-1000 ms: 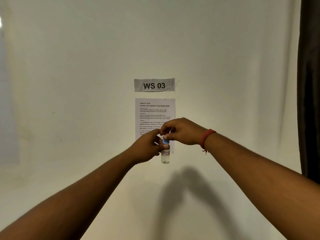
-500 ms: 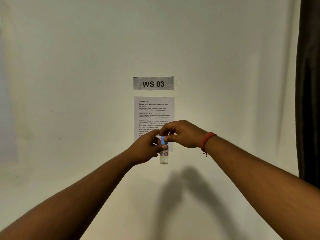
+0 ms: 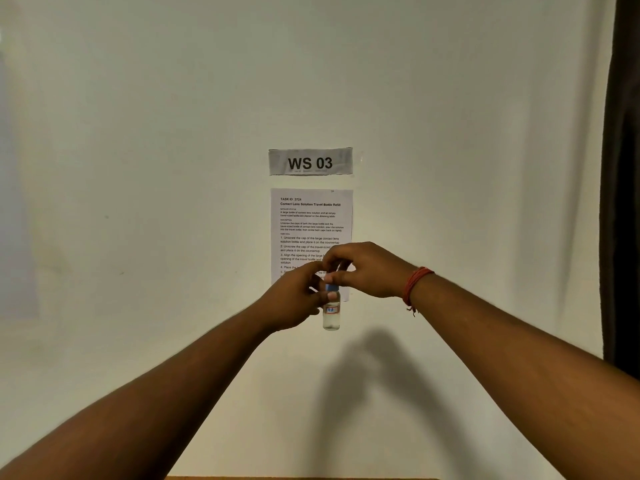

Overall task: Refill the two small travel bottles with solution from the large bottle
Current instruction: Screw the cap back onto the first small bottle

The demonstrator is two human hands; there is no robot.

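Two bare arms reach forward toward a white wall. The left hand curls its fingers around the upper body of a small clear plastic travel bottle, held upright in the air. The right hand, with a red thread bracelet on its wrist, pinches the bottle's blue cap from above. The bottle hangs just below a printed white instruction sheet; above that sheet is a grey paper sign reading "WS 03".
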